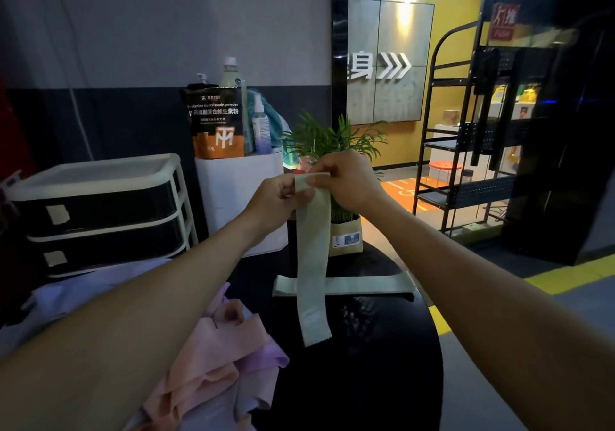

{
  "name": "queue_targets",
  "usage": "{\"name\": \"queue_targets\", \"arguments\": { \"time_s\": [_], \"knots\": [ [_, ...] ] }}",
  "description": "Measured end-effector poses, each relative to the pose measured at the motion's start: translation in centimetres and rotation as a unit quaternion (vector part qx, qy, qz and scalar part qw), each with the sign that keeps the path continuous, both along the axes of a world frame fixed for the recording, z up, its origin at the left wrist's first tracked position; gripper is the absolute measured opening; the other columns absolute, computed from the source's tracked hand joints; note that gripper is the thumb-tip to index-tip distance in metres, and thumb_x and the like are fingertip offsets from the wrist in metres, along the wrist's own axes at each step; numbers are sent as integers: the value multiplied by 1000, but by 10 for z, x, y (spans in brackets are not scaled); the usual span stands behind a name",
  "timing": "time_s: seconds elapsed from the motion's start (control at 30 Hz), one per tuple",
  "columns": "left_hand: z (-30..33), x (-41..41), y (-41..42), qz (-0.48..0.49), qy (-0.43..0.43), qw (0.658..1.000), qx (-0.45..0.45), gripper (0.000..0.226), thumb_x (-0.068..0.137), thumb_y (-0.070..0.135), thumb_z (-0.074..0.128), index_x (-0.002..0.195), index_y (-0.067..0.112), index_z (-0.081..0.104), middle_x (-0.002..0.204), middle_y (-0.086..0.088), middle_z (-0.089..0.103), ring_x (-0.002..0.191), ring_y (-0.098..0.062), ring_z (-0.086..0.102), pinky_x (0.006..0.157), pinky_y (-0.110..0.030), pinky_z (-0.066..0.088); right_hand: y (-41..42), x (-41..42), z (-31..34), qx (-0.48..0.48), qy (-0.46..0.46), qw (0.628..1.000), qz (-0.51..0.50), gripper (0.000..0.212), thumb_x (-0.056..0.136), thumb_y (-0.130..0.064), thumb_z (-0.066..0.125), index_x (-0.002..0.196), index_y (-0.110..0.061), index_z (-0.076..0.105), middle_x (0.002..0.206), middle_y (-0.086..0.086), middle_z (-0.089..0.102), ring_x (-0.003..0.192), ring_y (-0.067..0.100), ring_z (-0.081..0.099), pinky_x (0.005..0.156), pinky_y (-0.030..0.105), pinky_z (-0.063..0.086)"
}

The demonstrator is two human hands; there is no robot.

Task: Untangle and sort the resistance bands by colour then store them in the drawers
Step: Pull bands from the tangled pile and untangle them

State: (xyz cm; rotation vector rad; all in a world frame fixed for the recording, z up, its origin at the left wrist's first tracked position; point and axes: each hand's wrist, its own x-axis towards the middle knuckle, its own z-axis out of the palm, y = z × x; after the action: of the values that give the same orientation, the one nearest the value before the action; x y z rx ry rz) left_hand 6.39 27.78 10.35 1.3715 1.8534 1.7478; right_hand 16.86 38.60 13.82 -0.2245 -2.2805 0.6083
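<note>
A pale green resistance band (312, 264) hangs straight down above the black table (366, 380). My left hand (276, 199) and my right hand (346, 177) both pinch its top edge, raised in front of me. A second pale green band (366, 285) lies flat across the table behind the hanging one. A tangle of pink (206, 364) and lilac bands (266, 357) lies at the near left under my left forearm. The white drawer unit (100, 211) with dark drawer fronts stands at the left, its drawers closed.
A white box (239, 191) holding a supplement pouch and bottles stands behind my left hand. A potted plant (342, 231) in a paper bag sits just behind the hanging band. A black metal rack (466, 164) stands on the floor at right.
</note>
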Motion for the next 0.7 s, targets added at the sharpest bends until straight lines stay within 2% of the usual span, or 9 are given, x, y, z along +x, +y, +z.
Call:
{"name": "queue_targets", "arguments": {
  "time_s": [0.07, 0.17, 0.23, 0.3, 0.37, 0.43, 0.5, 0.6, 0.7],
  "knots": [
    [-5, 4, 3, -18, -10, 999, -28, 25, 83, 2, 65, 106, 13, 63, 96, 0, 66, 86, -9, 62, 73, -21, 54, 5, 3, 1, -51, 40, 998, -17, 14, 82, -16, 69, 92, -9, 74, 81, -2, 63, 65, 1, 50, 59, 11, 38],
    [-25, 11, 6, -45, -5, 993, -105, 30, 78, -2, 70, 106, 5, 64, 96, -1, 67, 83, -8, 62, 74, -17, 53, 17, 10, 3, -160, 99, 980, -58, 16, 82, -15, 70, 96, -7, 73, 88, 2, 65, 79, 12, 56, 73, 25, 45],
    [-41, 8, 8, -32, -2, 989, -143, 27, 77, 8, 74, 103, 7, 67, 100, -5, 68, 89, -14, 62, 81, -25, 51, 29, 16, 1, -227, 125, 962, -85, 17, 83, -15, 68, 98, -7, 72, 92, 3, 64, 86, 15, 57, 80, 31, 48],
    [-50, 1, 8, -10, 7, 984, -176, 24, 76, 24, 77, 98, 17, 69, 102, -4, 69, 95, -21, 62, 86, -33, 49, 44, 22, -6, -289, 137, 940, -117, 17, 85, -15, 67, 100, -8, 71, 94, 3, 63, 85, 14, 57, 75, 28, 50],
    [-54, -4, 7, -3, 30, 977, -212, 15, 81, 27, 72, 92, 20, 66, 94, 0, 66, 92, -20, 59, 77, -28, 46, 58, 28, -20, -339, 133, 919, -149, 17, 85, -17, 67, 101, -10, 70, 96, 4, 63, 75, 11, 56, 61, 20, 45],
    [-57, -11, 5, 7, 79, 962, -262, 11, 85, 31, 66, 83, 21, 62, 81, 5, 59, 81, -15, 55, 64, -21, 40, 70, 33, -36, -358, 126, 907, -183, 17, 86, -18, 67, 100, -10, 70, 95, 5, 64, 71, 10, 55, 55, 17, 42],
    [-63, -19, 4, 14, 158, 929, -335, 25, 88, 37, 61, 68, 24, 55, 69, 6, 50, 68, -10, 47, 56, -21, 32, 80, 38, -53, -370, 119, 894, -221, 18, 87, -18, 65, 102, -9, 69, 92, 5, 62, 73, 12, 55, 56, 17, 41],
    [-77, -41, 3, 31, 205, 901, -380, 38, 91, 39, 56, 59, 21, 45, 65, 3, 42, 60, -9, 38, 55, -25, 28, 95, 46, -81, -400, 98, 873, -259, 19, 89, -17, 62, 104, -8, 67, 91, 5, 59, 72, 12, 53, 71, 25, 47],
    [-90, -65, 5, 58, 208, 894, -393, 32, 91, 37, 56, 64, 21, 51, 70, 2, 48, 65, -11, 42, 60, -26, 32, 106, 48, -110, -418, 76, 860, -284, 19, 89, -18, 63, 105, -8, 66, 104, 11, 64, 87, 20, 58, 88, 36, 52]
  ]
}}
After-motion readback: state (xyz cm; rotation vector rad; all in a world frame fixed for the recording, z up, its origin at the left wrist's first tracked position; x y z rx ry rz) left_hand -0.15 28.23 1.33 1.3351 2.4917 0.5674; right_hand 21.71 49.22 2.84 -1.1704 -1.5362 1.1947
